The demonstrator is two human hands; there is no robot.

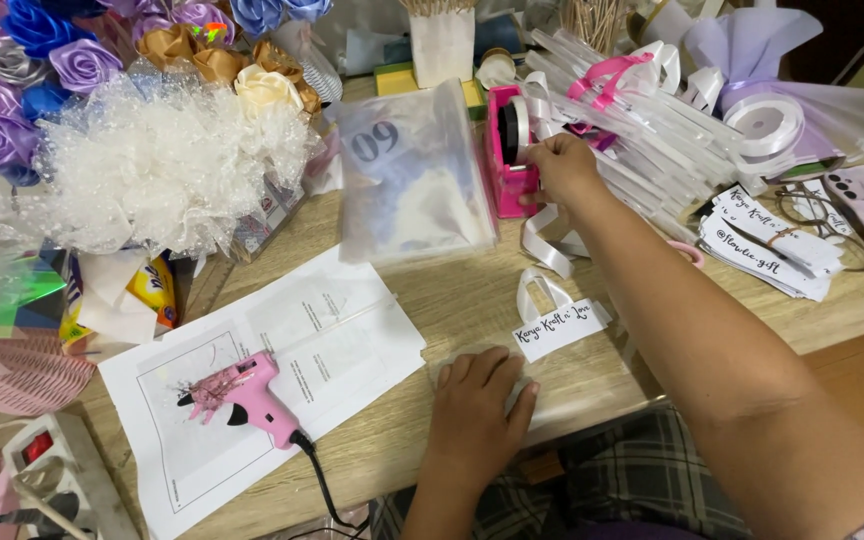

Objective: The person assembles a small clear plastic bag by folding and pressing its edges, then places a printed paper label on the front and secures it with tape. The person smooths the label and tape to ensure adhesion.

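My right hand [560, 168] reaches to a pink tape dispenser [508, 150] at the back of the wooden table [472, 300], its fingers closed on the tape at the roll. My left hand [477, 405] lies flat on a clear plastic sleeve [537, 385] near the front edge, fingers spread. A white paper label [557, 328] with a ribbon loop [537, 290] sits just above that hand.
A pink glue gun [247, 392] rests on printed sheets at the left. A satin rose bouquet [132, 110], a clear bag [412, 180], stacked clear sleeves [642, 140], label cards [767, 245], white ribbon rolls [764, 122] and a power strip [52, 470] crowd the table.
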